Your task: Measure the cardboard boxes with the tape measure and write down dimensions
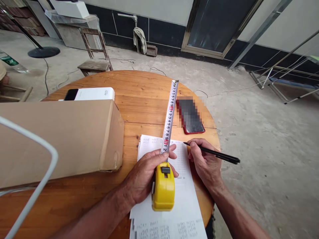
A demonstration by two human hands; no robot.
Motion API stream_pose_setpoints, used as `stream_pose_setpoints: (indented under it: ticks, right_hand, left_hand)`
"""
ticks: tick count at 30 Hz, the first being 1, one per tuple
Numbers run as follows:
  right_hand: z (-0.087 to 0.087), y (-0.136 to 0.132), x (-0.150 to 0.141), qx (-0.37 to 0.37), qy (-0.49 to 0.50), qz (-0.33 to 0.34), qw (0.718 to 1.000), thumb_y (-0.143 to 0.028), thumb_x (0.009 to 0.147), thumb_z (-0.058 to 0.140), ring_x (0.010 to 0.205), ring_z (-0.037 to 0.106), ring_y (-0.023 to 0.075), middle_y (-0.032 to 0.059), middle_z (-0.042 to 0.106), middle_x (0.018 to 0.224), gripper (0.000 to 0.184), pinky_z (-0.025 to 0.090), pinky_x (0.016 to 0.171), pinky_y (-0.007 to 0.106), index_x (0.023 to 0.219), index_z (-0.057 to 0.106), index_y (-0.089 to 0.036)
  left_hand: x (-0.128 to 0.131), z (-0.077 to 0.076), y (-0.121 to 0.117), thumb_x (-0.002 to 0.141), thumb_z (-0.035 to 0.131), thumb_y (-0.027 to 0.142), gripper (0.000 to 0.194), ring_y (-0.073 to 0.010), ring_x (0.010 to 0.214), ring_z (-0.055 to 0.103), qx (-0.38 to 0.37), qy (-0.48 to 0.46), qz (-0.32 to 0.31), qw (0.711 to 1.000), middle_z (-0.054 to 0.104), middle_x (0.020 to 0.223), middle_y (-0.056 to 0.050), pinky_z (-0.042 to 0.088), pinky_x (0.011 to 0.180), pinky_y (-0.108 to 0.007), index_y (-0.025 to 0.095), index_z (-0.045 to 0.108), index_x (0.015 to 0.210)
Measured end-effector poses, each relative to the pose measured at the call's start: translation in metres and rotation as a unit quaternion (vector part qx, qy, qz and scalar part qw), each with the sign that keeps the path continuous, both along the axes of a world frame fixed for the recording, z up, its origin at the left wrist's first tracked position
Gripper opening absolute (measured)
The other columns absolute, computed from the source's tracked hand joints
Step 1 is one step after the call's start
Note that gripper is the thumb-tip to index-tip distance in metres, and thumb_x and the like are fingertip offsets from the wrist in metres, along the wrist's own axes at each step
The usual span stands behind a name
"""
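My left hand grips a yellow tape measure over a sheet of paper with printed rows of figures. Its white blade is pulled out and points away across the round wooden table. My right hand holds a black pen in a writing grip, its tip touching the paper just right of the blade. A long cardboard box lies to the left of my left hand.
A phone in a red case lies right of the blade. A white box sits behind the cardboard box. A white cable crosses the near left. On the concrete floor beyond stand a wooden chair, a lamp base and a metal frame.
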State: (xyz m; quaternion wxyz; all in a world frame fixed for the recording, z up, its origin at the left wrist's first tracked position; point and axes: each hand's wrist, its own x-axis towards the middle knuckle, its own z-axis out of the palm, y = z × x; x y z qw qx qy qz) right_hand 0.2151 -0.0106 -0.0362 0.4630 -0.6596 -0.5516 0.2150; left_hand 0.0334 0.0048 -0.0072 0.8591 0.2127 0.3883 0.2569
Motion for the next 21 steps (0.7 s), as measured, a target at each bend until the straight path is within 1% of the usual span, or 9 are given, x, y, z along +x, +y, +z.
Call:
stream_pose_setpoints:
  ticks: [5, 10, 16, 21]
  right_hand:
    - [-0.0008, 0.0, -0.0004, -0.009, -0.002, 0.006, 1.0, -0.031, 0.088, 0.053, 0.052, 0.054, 0.0117, -0.0008, 0.061, 0.064, 0.015, 0.045, 0.05, 0.023, 0.082, 0.062, -0.02]
    - [-0.0005, 0.0004, -0.0015, -0.009, -0.011, 0.008, 1.0, -0.031, 0.087, 0.053, 0.055, 0.055, 0.0122, -0.0008, 0.061, 0.065, 0.016, 0.045, 0.052, 0.023, 0.081, 0.062, -0.021]
    - [-0.0014, 0.0027, -0.0021, -0.01, -0.015, 0.01, 1.0, -0.032, 0.087, 0.053, 0.056, 0.055, 0.0126, -0.0005, 0.06, 0.064, 0.016, 0.044, 0.052, 0.024, 0.08, 0.062, -0.02]
    - [-0.0013, 0.0026, -0.0024, -0.01, -0.02, 0.018, 1.0, -0.031, 0.088, 0.052, 0.057, 0.056, 0.0126, -0.0006, 0.06, 0.066, 0.016, 0.045, 0.053, 0.024, 0.081, 0.063, -0.02]
  left_hand:
    - [-0.0001, 0.001, 0.0006, 0.087, 0.048, 0.031, 0.018, -0.0122, 0.054, 0.057, 0.002, -0.001, -0.001, 1.0, 0.068, 0.069, -0.011, 0.039, 0.053, -0.021, 0.015, 0.057, 0.088]
    - [-0.0014, 0.0007, 0.0006, 0.086, 0.05, 0.031, 0.017, -0.0115, 0.054, 0.057, 0.002, -0.002, -0.002, 1.0, 0.069, 0.076, -0.012, 0.038, 0.053, -0.021, 0.015, 0.057, 0.088]
    - [-0.0009, -0.0022, -0.0004, 0.085, 0.053, 0.035, 0.02, -0.0117, 0.052, 0.055, -0.007, -0.002, -0.003, 1.0, 0.068, 0.069, -0.011, 0.037, 0.052, -0.021, 0.016, 0.057, 0.09]
    - [-0.0004, -0.0024, 0.0008, 0.085, 0.052, 0.034, 0.019, -0.0111, 0.053, 0.055, -0.009, -0.001, -0.001, 1.0, 0.07, 0.077, -0.013, 0.038, 0.053, -0.021, 0.016, 0.057, 0.089]
